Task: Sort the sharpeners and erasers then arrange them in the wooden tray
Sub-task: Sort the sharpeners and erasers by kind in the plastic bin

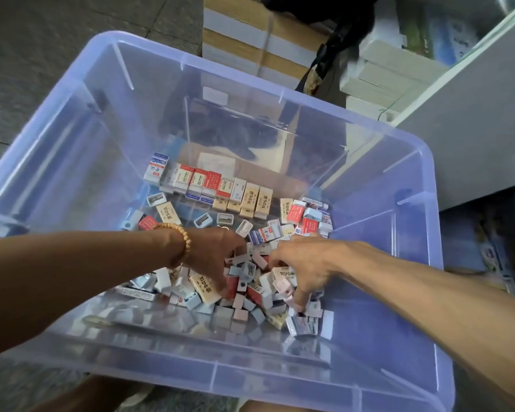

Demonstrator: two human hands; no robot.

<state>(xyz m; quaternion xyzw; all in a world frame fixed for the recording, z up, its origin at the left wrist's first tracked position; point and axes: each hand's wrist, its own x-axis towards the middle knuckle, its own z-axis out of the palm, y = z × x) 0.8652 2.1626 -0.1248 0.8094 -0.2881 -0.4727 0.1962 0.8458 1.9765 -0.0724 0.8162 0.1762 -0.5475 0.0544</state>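
A: Start with our grip. Our left hand has its fingers curled down into the pile, tips on a cream eraser. We can't tell if it is pinching that one or only raking.

B: Same on the right. Our right hand is bent over the pile's right side, fingertips buried among the pieces. We can't tell if anything is held.

A: Both wrists cross the bin's near rim, so everything sits in the bin, a clear bluish plastic one.

B: Inside it, along the far wall, is a row of erasers standing side by side, red, blue and cream sleeves. To the right lies a looser cluster.

A: Between row and pile lie single sharpeners, pale, slots up. The pile near the front wall mixes both kinds.

B: We see no wooden tray, so we judge the sorting to be under way and the arranging not begun.

A: What could go wrong?

B: A blind grab may bring up an eraser with a sharpener, since the pieces are alike in size and colour. A sweeping forearm could also topple the standing row.
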